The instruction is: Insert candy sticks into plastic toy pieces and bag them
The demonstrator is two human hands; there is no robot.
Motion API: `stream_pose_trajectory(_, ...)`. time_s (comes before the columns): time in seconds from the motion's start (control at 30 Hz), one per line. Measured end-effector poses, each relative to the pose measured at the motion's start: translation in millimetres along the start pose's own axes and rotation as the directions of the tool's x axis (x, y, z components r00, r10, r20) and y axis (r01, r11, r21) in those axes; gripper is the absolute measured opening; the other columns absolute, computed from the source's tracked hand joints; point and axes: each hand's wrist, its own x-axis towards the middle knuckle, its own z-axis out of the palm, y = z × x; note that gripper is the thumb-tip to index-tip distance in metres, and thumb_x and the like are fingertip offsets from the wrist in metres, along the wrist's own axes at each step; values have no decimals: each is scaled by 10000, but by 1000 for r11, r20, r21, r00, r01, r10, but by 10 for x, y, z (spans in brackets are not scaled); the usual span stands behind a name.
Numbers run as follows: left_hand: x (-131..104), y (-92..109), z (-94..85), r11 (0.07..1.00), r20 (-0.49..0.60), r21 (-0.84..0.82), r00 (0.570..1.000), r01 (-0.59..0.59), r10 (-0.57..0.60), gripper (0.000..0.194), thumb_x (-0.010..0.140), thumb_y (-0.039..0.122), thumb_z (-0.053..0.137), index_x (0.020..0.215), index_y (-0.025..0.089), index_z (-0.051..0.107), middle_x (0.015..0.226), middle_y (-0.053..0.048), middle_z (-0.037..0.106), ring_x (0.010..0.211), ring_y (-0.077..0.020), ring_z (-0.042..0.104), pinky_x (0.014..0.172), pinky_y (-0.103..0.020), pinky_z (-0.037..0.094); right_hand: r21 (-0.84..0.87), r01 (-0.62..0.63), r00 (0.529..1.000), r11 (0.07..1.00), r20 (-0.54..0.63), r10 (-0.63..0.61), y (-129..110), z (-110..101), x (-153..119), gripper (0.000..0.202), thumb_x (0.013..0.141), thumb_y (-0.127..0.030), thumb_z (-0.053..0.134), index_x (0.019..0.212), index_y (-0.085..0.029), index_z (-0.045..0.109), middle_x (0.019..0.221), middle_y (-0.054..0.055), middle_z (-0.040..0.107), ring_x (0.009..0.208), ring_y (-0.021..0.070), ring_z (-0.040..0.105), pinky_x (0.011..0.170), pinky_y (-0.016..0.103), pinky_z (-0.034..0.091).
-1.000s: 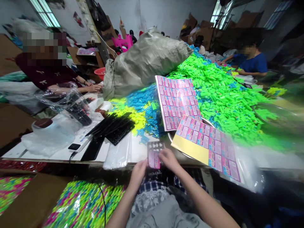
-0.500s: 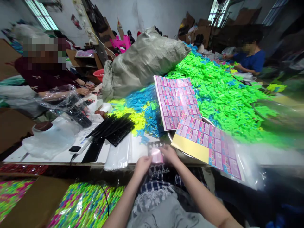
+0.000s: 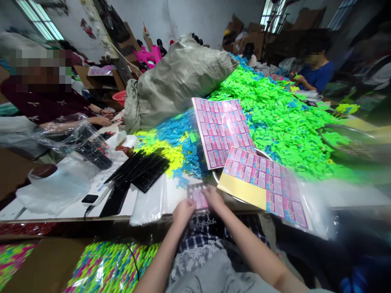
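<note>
At the table's near edge, my left hand pinches the left side of a small dark flat piece with round light spots along its top. My right hand has its fingers closed at the opposite side. A pink label lies on the piece between my fingertips. What kind of piece it is, I cannot make out. Right of my hands, a sheet of pink and blue stickers with a bare yellow strip rests over a metal bowl. Another sticker sheet leans behind it.
Black flat pieces and clear plastic bags lie to the left, near a white power strip. Green pieces are heaped behind, beside a big grey sack. Co-workers sit at left and far right.
The view has shifted slightly, so most things sit a little further left. Both my hands stay on the dark piece, its pink label still between them.
</note>
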Motion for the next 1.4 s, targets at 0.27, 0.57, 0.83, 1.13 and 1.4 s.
stream_pose_trajectory(0.27, -36, 21, 14, 999, -15, 47, 1000, 4, -4, 295, 759, 469, 428, 665, 226, 567, 666, 6, 625, 621, -161, 551, 510, -241, 269, -23, 46, 999, 999, -15, -47, 61, 62, 4, 281, 840, -471, 384, 931, -232, 500, 903, 50, 613, 807, 196, 587, 685, 286, 380)
stream_pose_trajectory(0.57, -35, 29, 21, 994, -10, 108, 1000, 12, -11, 292, 773, 463, 420, 696, 226, 572, 703, 13, 649, 646, -145, 567, 513, -230, 284, -62, 50, 999, 997, -12, -51, 96, 100, 7, 301, 861, -472, 346, 998, -243, 485, 945, 44, 614, 855, 189, 593, 711, 282, 388)
stream_pose_trajectory(0.83, -41, 76, 7, 969, -25, 248, 1000, -8, 14, 279, 784, 432, 395, 708, 225, 565, 735, -8, 659, 675, -169, 592, 530, -243, 325, -65, 56, 998, 996, -6, -57, 103, 113, 24, 279, 864, -470, 348, 978, -247, 471, 905, 24, 612, 824, 176, 601, 695, 267, 390)
stream_pose_trajectory(1.13, -43, 137, -125, 908, -31, 409, 993, -93, 116, 358, 781, 449, 394, 779, 171, 619, 768, -128, 668, 756, -279, 628, 613, -351, 431, -59, 73, 997, 996, 5, -73, 145, 121, 55, 324, 853, -482, 371, 1041, -223, 419, 886, 46, 628, 771, 191, 617, 677, 285, 405)
stream_pose_trajectory(1.4, 46, -24, 10, 670, 41, 454, 765, -588, 643, 466, 833, 261, 360, 1292, 181, 368, 1401, -79, 353, 1303, -209, 277, 1056, -398, 223, -135, 349, 935, 927, -17, -355, 73, 44, -163, 448, 872, -383, 366, 1284, -209, 329, 1382, 101, 357, 1190, 211, 436, 931, 341, 369)
